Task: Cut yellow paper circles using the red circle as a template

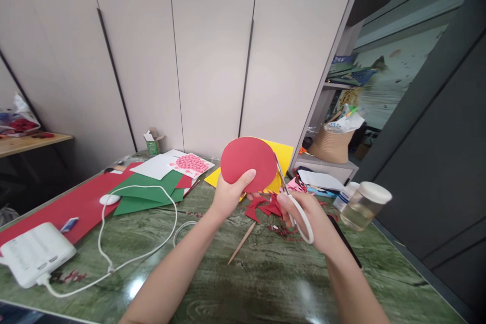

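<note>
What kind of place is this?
It looks like a craft spot, perhaps at home: there are white-handled scissors, a round red sheet and green sheets at one table.

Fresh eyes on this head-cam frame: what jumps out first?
The big red disc, held up near the middle by the left hand, with yellow paper behind it. Next, the white-handled scissors in the right hand, blades at the disc's right edge. Then green sheets overlapping a long red sheet on the left.
</note>
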The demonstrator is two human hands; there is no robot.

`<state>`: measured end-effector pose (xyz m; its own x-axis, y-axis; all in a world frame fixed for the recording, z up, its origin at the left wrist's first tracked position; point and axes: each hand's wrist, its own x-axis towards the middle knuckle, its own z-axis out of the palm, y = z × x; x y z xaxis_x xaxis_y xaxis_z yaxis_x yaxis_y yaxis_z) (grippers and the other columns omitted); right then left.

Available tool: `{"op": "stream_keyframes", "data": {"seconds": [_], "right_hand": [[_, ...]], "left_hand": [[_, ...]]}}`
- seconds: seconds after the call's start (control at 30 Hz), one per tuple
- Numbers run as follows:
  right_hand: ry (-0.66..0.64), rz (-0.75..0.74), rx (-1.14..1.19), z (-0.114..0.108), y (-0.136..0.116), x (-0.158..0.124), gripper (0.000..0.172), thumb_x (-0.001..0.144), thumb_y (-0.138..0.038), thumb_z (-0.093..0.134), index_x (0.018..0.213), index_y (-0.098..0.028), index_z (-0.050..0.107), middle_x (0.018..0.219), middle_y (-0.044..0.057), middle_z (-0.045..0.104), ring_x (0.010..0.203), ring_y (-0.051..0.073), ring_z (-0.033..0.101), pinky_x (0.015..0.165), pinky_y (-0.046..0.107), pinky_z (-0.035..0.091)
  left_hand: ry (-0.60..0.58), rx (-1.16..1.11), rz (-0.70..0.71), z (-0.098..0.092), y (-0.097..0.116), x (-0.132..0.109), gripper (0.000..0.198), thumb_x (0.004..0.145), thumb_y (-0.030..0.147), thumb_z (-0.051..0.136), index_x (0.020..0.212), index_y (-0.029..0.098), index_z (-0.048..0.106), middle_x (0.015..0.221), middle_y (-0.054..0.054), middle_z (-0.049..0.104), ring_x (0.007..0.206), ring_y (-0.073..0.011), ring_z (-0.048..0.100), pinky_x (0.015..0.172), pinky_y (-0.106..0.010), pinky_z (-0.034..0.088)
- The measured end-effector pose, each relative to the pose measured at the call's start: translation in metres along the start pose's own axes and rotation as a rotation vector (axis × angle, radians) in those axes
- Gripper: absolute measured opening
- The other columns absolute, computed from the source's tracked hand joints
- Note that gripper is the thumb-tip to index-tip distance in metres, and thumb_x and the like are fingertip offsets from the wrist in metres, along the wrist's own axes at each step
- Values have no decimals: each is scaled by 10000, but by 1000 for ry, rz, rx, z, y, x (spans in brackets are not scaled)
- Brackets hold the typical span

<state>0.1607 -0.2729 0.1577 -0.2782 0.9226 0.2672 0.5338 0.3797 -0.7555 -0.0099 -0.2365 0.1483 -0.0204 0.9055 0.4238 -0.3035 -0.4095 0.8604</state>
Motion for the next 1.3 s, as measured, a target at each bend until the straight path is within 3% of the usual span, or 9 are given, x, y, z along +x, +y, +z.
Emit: {"op": "stream_keyframes", "data": {"seconds": [0.67, 0.83, 1.07, 1.3], "right_hand": [[11, 38, 31, 3, 2, 2, 475, 835, -518, 421, 500, -180, 419, 431, -28, 448, 401, 99, 410, 407, 209, 318], [26, 76, 43, 2, 0, 3, 456, 807, -521, 451, 502, -185, 404, 423, -33, 438, 379, 95, 396, 373, 205, 289], [8, -17, 16, 0, 2, 2, 478, 834, -533, 400, 517, -177, 441, 436, -23, 452, 408, 104, 417, 415, 217, 314], [15, -25, -22, 1, 2, 2, 489, 850, -535, 369, 522, -180, 444, 449, -13, 469, 430, 115, 428, 432, 225, 319]], "left_hand": [[-13, 40, -21, -5, 7, 2, 226, 705, 371, 647, 751, 151, 618, 565, -26, 642, 419, -141, 572, 374, -228, 452], [-23, 86, 1, -9, 11, 3, 219, 721, 372, 633, 712, 154, 619, 485, -24, 618, 391, -137, 552, 386, -231, 443], [-112, 108, -60, -12, 13, 4, 232, 700, 382, 647, 744, 154, 633, 514, -37, 629, 391, -148, 557, 369, -237, 431], [-117, 122, -82, -13, 15, 3, 230, 692, 381, 656, 746, 158, 634, 537, -40, 633, 413, -157, 574, 378, -240, 442]]}}
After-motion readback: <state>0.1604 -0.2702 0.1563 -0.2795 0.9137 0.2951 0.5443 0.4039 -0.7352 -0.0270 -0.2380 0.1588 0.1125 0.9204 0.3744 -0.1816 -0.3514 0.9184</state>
